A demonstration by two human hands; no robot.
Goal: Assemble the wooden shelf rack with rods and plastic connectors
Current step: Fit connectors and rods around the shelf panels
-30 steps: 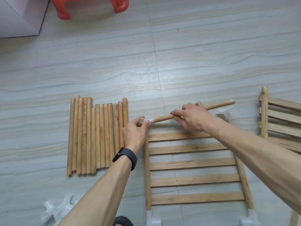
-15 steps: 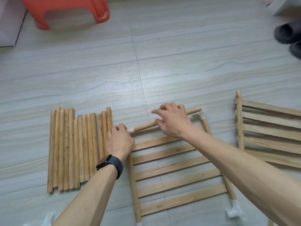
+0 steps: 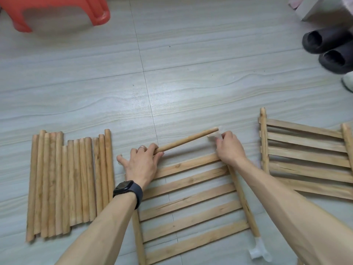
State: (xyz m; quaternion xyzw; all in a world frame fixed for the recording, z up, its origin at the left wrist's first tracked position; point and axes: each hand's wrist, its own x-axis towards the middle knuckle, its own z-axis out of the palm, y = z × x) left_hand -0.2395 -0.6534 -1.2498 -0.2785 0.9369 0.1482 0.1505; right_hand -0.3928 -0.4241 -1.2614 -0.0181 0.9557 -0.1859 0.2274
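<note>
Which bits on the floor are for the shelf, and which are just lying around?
For the job: held rod, far connector, shelf panel, spare panel, rod pile, near connector.
Lying about: red stool, dark slippers.

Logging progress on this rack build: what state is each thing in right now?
Rod: left end gripped by left hand, right end not visibly seated.
Far connector: pinched by right hand, blurred.
Middle panel: flat on floor.
Near connector: fitted on that panel's corner.
Right panel: flat on floor, untouched.
Spare rods: lying side by side, untouched.
</note>
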